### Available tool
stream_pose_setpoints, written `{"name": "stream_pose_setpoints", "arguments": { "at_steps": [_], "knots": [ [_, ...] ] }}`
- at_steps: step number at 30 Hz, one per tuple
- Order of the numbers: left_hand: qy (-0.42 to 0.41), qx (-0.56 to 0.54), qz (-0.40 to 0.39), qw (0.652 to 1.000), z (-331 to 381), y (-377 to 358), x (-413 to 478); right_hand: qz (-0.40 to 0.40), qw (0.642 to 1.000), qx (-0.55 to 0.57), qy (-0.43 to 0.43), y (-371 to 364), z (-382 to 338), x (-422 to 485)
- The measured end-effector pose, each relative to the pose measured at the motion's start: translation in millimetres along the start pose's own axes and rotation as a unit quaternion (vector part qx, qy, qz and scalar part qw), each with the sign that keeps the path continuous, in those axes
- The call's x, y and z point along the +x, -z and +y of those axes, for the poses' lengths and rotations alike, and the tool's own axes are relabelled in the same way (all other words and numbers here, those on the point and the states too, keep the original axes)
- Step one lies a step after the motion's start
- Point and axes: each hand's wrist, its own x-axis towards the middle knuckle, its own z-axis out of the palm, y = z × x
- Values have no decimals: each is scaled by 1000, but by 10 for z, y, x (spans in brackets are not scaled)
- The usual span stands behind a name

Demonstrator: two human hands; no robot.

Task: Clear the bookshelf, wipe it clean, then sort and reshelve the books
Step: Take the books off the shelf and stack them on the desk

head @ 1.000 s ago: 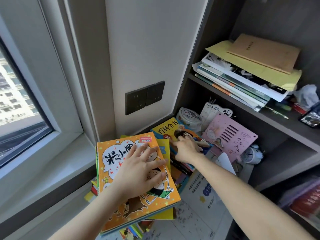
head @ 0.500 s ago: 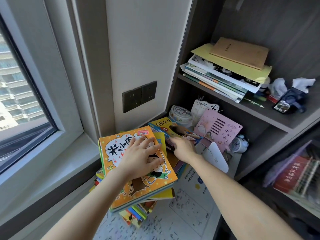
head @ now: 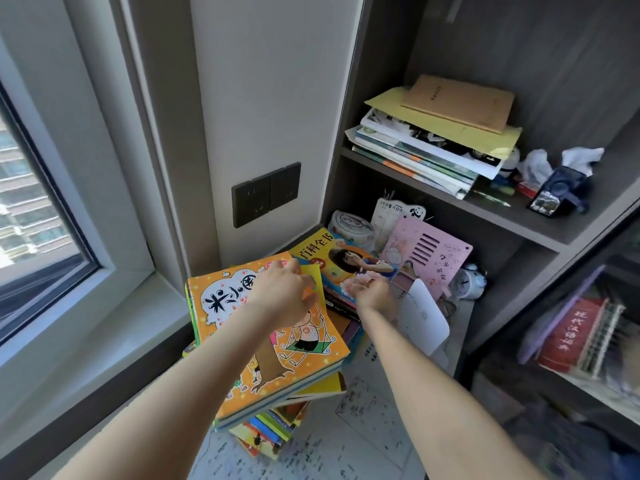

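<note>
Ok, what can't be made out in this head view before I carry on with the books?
All head view:
- Left hand on the orange cartoon book: fingertips blurred at its far corner; grip unclear.
- Right hand at the yellow-and-blue picture book: motion-blurred; grip unclear.
- Lower books of the stack: covered by the orange cartoon book, only edges show.
- Red book, lower right: blurred, title unreadable.

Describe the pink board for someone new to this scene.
On the dark bookshelf, look in the lower compartment, beyond the right hand. The pink board leans before a white panda card, left of a small clock; only it has a row of cut slots.
</note>
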Motion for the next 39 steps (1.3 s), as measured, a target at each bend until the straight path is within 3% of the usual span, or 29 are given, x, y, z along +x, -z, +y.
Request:
{"name": "stream_pose_setpoints", "arguments": {
  "at_steps": [2,6,10,15,19,22,27,31,34,39],
  "knots": [
    [2,2,12,1000,-12,-3,62,-3,997,-21,-68,-140,238,355],
    [-5,-5,72,997,-39,-184,86,-196,948,141,-208,-162,402,561],
    [-11,-37,153,987,-59,-347,91,-230,930,171,-230,126,155,195],
    [-6,-35,170,985,-73,-390,155,-276,925,123,-230,66,229,-42],
    [-5,-33,175,984,-88,-420,158,-285,940,11,-188,164,222,-229],
    [-1,-36,161,986,-78,-390,136,-270,946,-6,-177,274,189,-304],
    [15,-38,138,990,-79,-343,94,-131,989,11,-67,439,177,-444],
    [39,-38,114,992,41,-199,-30,-64,996,-42,51,719,40,-776],
    [20,-61,126,990,163,34,-223,-91,984,-42,145,953,-102,-1189],
    [-7,-126,127,984,435,616,-852,-227,936,17,267,1547,-301,-1986]
  ]
}}
